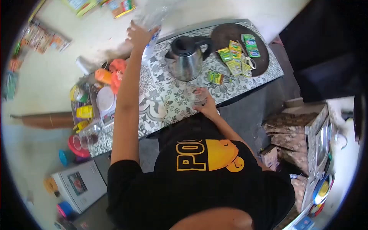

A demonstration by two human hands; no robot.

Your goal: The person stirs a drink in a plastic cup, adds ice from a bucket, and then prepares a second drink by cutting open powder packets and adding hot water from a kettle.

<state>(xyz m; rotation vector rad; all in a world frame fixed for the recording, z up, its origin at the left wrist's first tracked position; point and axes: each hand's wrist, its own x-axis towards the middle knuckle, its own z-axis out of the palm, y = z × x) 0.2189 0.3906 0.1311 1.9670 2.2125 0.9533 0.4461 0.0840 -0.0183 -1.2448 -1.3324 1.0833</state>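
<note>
My left hand [140,36] is stretched out to the back of the table, fingers spread, right at a clear plastic sleeve [155,38] with blue print. My right hand [208,105] is closed around a clear cup [197,97] near the table's front edge. Behind that cup stands a steel electric kettle [186,63] with a black lid and handle. A green and yellow sachet [215,77] lies to the right of the kettle. Several more sachets [234,57] rest on a round dark tray [222,32].
The patterned table [165,103] has a white scale [107,117], orange containers [102,76] and clear cups [84,141] at its left end. Packets [120,7] hang on the wall. A white appliance [79,186] stands lower left; a cloth-covered cabinet [289,142] is at right.
</note>
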